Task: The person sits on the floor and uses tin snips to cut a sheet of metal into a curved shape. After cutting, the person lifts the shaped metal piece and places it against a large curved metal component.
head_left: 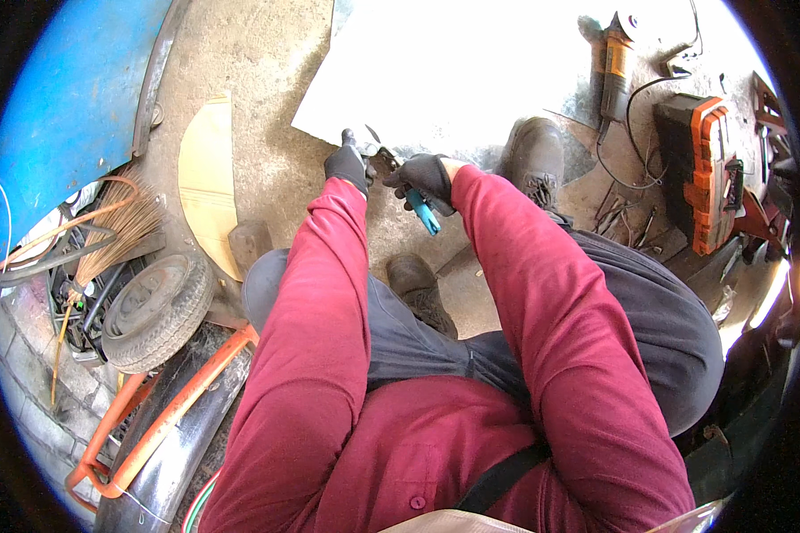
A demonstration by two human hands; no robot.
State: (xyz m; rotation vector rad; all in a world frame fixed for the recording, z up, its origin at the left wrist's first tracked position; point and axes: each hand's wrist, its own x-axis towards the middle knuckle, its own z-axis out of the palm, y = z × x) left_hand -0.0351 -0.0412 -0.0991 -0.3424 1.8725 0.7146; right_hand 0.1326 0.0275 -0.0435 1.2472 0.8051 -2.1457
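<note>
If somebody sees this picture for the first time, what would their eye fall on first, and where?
Probably the glaring white sheet at the top centre, so bright that its surface detail is mostly lost. By its lower edge are the gloved left hand and right hand, the right one holding a teal-handled tool. Next, the large blue panel at upper left and the orange-and-black toolbox at right may stand out.

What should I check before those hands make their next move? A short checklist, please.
1. Left hand and right hand gloved: ok.
2. Teal-handled hand tool in the right hand's grip: ok.
3. Left fingers clear of the tool's working end: cannot tell; they are close together.
4. Pale sheet lying fully flat: cannot tell; glare washes it out.
5. Angle grinder out of both hands: ok.
6. Grinder unplugged: cannot tell.
</note>
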